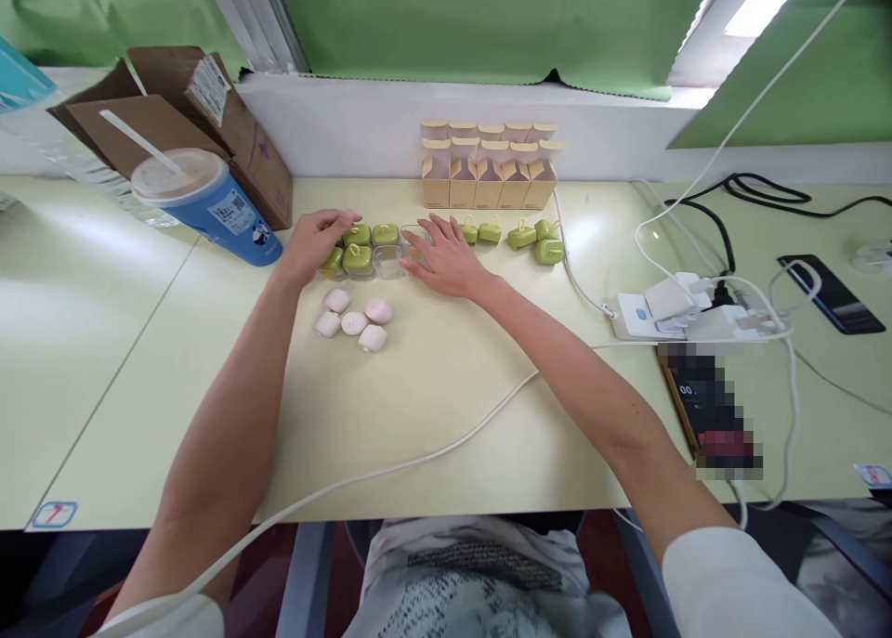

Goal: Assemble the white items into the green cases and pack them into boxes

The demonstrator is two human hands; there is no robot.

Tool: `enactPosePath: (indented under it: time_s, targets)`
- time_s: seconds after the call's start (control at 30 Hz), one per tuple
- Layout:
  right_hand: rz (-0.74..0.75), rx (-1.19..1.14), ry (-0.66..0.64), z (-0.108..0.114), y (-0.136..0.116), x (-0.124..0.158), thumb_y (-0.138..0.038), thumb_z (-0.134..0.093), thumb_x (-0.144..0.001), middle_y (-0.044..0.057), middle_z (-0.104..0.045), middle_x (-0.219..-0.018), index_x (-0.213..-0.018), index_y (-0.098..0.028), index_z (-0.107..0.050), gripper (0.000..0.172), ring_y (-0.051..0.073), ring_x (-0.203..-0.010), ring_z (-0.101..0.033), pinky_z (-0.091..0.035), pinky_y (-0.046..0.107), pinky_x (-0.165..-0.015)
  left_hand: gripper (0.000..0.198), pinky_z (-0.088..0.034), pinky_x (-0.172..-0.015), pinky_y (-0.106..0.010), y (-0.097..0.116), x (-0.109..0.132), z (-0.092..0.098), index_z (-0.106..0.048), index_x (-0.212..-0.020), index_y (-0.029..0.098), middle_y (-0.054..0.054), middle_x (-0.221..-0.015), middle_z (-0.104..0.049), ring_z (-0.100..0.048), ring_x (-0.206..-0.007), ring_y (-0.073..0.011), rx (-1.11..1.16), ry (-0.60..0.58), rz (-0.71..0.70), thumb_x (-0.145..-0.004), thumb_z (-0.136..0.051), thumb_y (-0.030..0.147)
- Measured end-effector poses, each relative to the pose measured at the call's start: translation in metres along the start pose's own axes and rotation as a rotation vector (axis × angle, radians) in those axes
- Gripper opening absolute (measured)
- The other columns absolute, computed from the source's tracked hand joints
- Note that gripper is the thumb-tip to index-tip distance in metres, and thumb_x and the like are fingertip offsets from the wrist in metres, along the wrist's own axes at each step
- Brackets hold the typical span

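Since the transparent containers point(388, 262) are flanked by a hand at either end, their double row is apparently being held in line. At their left end, green caps point(358, 258) are partly covered by the left hand point(324, 239); its fingers are kept close together, and whether anything is gripped cannot be told. Over their right end the right hand point(446, 257) is laid flat, its fingers spread apart and closed on nothing visible. To the right of the containers, loose green caps point(549, 252) are set within easy reach, while pale rounded pieces point(354, 323) are gathered just in front of them, presumably so that either group can be taken separately. Behind and to the right of the containers, small cardboard boxes point(475, 190) are stood upright with flaps raised, seemingly for ready access. The pale worktop point(432, 392) is crossed in front of them by a white cable point(432, 454). Far to their right, a power strip point(641, 318) and two phones point(832, 294) are laid; to their left, a blue cup point(229, 215) is placed before a brown carton point(261, 160). Beyond them, a white wall point(341, 127) is topped by green curtains point(474, 30).
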State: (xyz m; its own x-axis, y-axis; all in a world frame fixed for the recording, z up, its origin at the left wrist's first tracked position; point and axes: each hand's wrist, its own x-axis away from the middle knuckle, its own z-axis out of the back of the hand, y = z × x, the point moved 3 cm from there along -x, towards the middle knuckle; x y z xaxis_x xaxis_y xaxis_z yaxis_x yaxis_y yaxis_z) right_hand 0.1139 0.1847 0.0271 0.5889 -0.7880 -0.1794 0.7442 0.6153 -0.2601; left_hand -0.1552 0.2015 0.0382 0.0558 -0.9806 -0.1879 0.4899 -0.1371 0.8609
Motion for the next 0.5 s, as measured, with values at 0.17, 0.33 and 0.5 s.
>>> enactPosePath:
  time_s: [0.17, 0.33, 0.5]
  targets:
    - [-0.005, 0.013, 0.001, 0.000, -0.002, 0.000, -0.060, -0.042, -0.119, 0.024, -0.040, -0.186, -0.176, -0.021, -0.052, 0.070, 0.044, -0.178, -0.030, -0.017, 0.073, -0.144, 0.045, -0.055, -0.111, -0.044, 0.009, 0.004, 0.003, -0.088, -0.105, 0.026, -0.008, -0.123, -0.080, -0.073, -0.117, -0.0296, -0.165, -0.080, -0.084, -0.090, -0.076, 0.067]
    - [-0.022, 0.040, -0.024, 0.005, -0.007, 0.002, -0.058, -0.041, -0.120, 0.025, -0.035, -0.188, -0.176, -0.019, -0.052, 0.069, 0.044, -0.178, -0.028, -0.016, 0.069, -0.145, 0.048, -0.058, -0.106, -0.042, 0.011, 0.005, 0.002, -0.087, -0.107, 0.024, -0.009, -0.123, -0.082, -0.073, -0.114, -0.0289, -0.158, -0.075, -0.009, -0.092, -0.075, 0.068]
    - [0.002, 0.017, -0.022, 0.004, -0.004, 0.001, -0.073, -0.047, -0.114, 0.024, -0.036, -0.188, -0.181, -0.020, -0.044, 0.085, 0.046, -0.179, -0.026, -0.014, 0.073, -0.144, 0.069, -0.057, -0.117, -0.052, 0.016, 0.006, 0.010, -0.084, -0.133, 0.023, -0.012, -0.140, -0.081, -0.071, -0.128, -0.0353, -0.230, -0.146, 0.002, -0.094, -0.068, 0.077]
